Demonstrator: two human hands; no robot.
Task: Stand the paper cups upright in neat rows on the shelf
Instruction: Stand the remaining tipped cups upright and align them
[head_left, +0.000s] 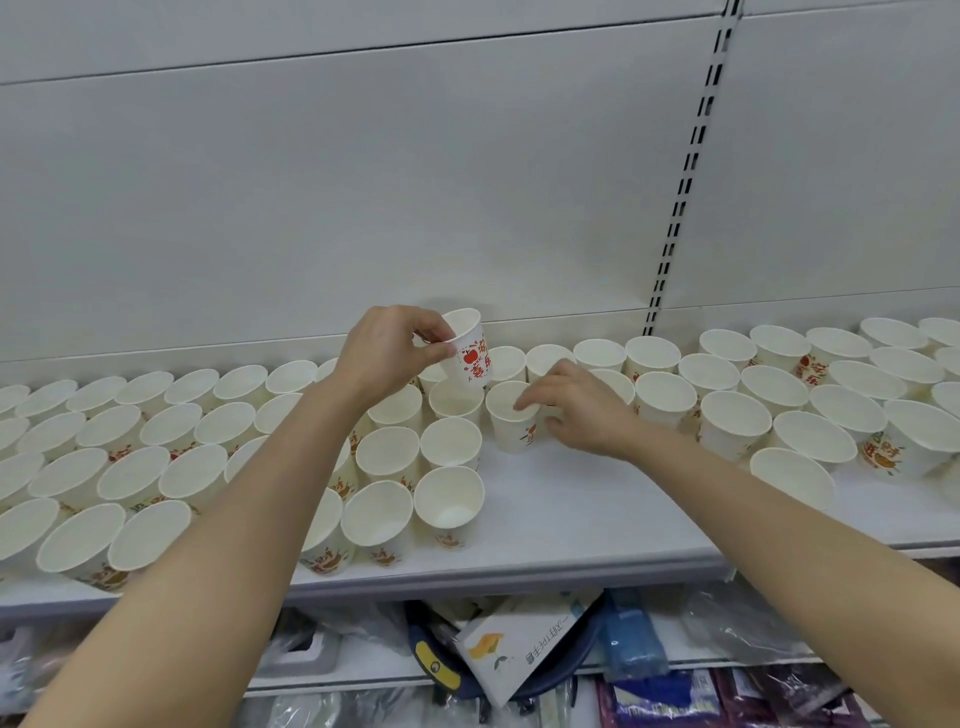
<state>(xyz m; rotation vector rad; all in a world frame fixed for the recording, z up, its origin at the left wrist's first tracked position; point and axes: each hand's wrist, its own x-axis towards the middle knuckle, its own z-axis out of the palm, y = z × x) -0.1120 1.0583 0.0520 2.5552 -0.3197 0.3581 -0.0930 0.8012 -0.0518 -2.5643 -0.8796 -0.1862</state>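
Note:
Several white paper cups with red and orange print stand upright in rows on the white shelf. My left hand pinches the rim of one cup and holds it tilted in the air above the back rows. My right hand grips another cup that stands on the shelf at the edge of the gap, fingers over its rim and thumb on its side. A neat block of cups fills the left part; a looser group of cups fills the right.
A bare strip of shelf runs from the middle to the front edge between the two groups. The grey back panel with a slotted upright rises behind. On the lower shelf lie a white box, a blue packet and plastic bags.

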